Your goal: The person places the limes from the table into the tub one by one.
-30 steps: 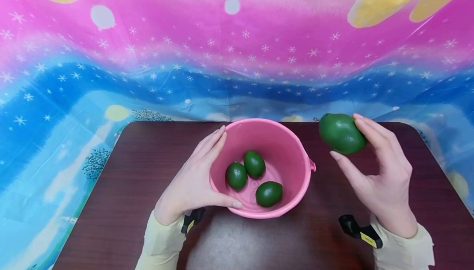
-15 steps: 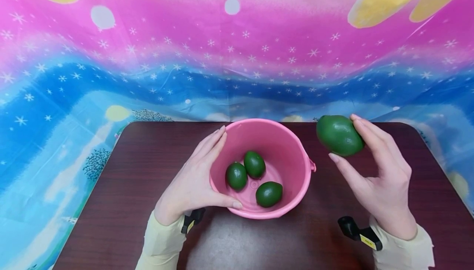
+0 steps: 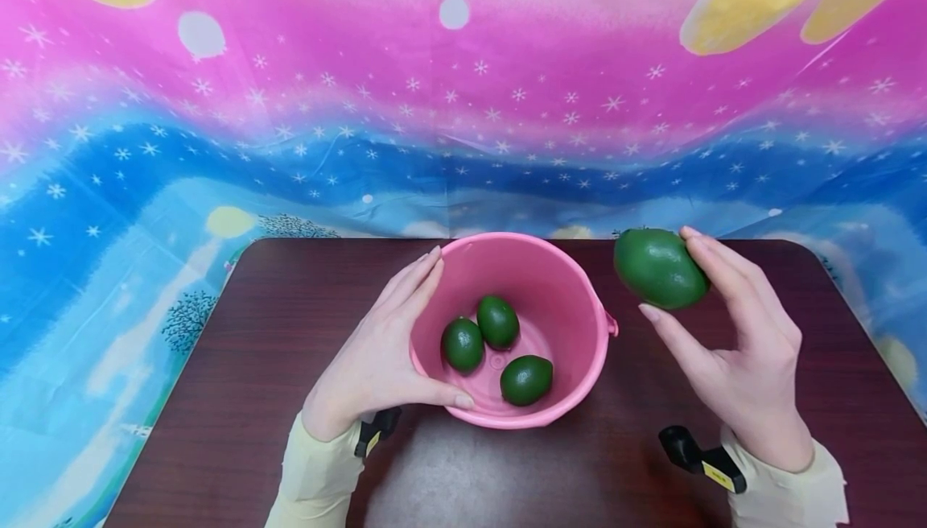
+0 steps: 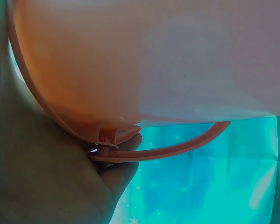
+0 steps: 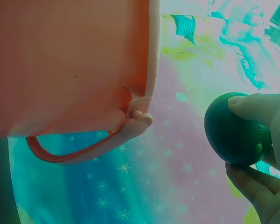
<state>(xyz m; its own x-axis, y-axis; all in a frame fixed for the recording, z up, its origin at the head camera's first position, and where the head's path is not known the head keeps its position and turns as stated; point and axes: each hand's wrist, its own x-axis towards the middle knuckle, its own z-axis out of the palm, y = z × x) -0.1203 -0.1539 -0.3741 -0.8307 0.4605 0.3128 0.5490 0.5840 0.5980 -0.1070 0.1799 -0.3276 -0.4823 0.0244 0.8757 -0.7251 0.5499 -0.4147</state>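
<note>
A pink bucket [image 3: 590, 367] stands on the table, three dark green limes inside: one lime [image 3: 462, 344] at the left, another lime [image 3: 498, 322] beside it, and a third lime [image 3: 526, 380] nearer the front. My left hand [image 3: 380, 359] grips the bucket's left side, thumb over the front rim and fingers along the outer wall. In the left wrist view, the bucket's handle [image 4: 177, 150] hangs down behind, by my fingers. To the right of the bucket, above the table, my right hand [image 3: 753, 343] pinches a lime [image 3: 662, 267] between thumb and fingertips.
The dark brown wooden table [image 3: 217, 399] has rounded far corners. Behind it hangs a pink and blue cloth [image 3: 449, 109] with snowflakes. A black wrist camera [image 3: 701, 459] sits at my right cuff, another black camera [image 3: 376, 430] at the left.
My right hand has shifted slightly left and a little down with the lime, nearer the bucket. The left hand, bucket and limes inside it have stayed put.
</note>
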